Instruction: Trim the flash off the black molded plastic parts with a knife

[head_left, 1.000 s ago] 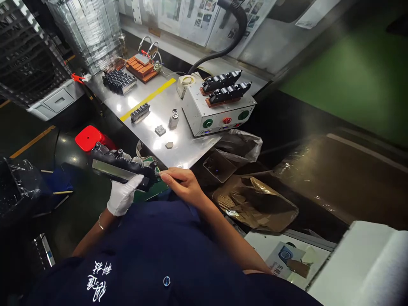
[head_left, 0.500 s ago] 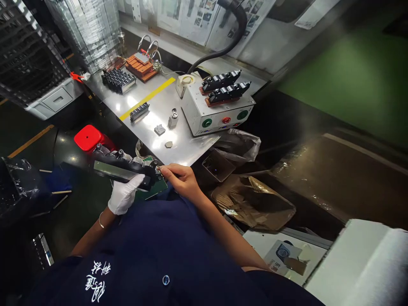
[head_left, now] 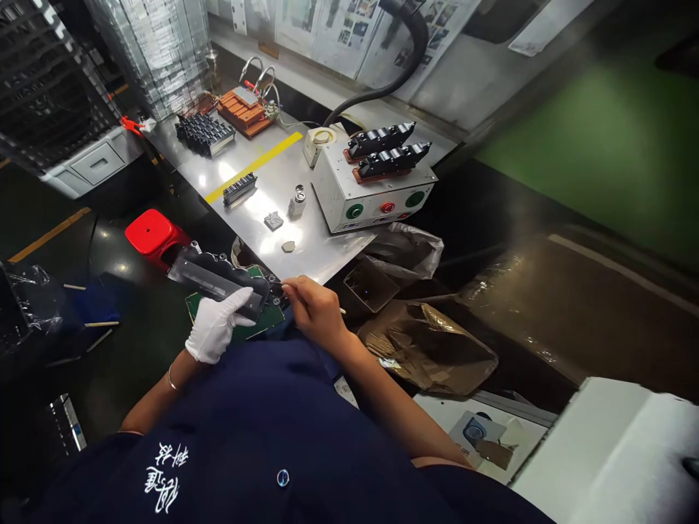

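My left hand [head_left: 215, 329], in a white glove, is wrapped round a long black part with a metal plate [head_left: 218, 279], holding it below the table's near edge. My bare right hand [head_left: 314, 309] is pinched at the part's right end on a thin tool, whose light tip sticks out behind the fingers. A green board [head_left: 254, 324] lies under the part, over my lap.
The steel table [head_left: 262, 196] carries a white control box [head_left: 371, 193] with green and red buttons and two black parts on top. Also there: a small black part [head_left: 239, 189], a small jar [head_left: 298, 204], a heap of black parts [head_left: 203, 135], an orange fixture [head_left: 245, 110]. A red stool [head_left: 148, 233] stands left; bags [head_left: 431, 346] lie right.
The black part has turned in my left hand and tilted, its metal plate now facing up. My right hand stays pinched at its right end and has shifted slightly.
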{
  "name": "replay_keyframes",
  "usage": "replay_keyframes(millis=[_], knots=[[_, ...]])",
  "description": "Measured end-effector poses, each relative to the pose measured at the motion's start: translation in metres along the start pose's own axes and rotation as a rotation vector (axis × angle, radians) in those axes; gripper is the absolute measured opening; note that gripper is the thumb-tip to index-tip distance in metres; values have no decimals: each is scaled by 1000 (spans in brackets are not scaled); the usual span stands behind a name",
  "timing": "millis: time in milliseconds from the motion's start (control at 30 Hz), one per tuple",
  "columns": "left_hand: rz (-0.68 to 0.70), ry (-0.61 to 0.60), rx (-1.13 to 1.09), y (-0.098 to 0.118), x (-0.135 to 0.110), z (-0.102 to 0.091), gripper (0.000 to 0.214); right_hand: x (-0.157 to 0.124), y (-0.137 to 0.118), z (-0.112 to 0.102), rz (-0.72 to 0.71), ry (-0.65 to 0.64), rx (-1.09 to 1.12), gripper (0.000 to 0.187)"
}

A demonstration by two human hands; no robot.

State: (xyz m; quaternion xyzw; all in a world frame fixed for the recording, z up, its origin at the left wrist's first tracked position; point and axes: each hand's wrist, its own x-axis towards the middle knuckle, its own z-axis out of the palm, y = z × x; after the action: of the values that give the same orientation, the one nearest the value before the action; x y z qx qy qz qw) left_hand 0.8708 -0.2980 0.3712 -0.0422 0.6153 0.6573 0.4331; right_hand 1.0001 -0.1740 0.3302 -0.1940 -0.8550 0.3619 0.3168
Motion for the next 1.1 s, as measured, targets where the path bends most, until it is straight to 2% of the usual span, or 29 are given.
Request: replay_keyframes(millis=[233,367,500,833,933,1100], knots=[[23,57,24,-2,-3,4,33,-3,-8,1,-6,35,-195,29],[42,67,58,-3,-5,5,31,-4,-7,2,44,36,-169,32],[44,48,70,-4,-6,4,34,-5,-6,0,23,32,-108,31],[47,47,71,-4,-3,4,37,-5,-11,2,-3,39,-191,31],[66,15,115,0,-4,2,32,2,-7,-9,-72,-84,-139,33],[-13,-170,173,3,-3,-1,24,23,-3,-45,-317,-533,-90,41]])
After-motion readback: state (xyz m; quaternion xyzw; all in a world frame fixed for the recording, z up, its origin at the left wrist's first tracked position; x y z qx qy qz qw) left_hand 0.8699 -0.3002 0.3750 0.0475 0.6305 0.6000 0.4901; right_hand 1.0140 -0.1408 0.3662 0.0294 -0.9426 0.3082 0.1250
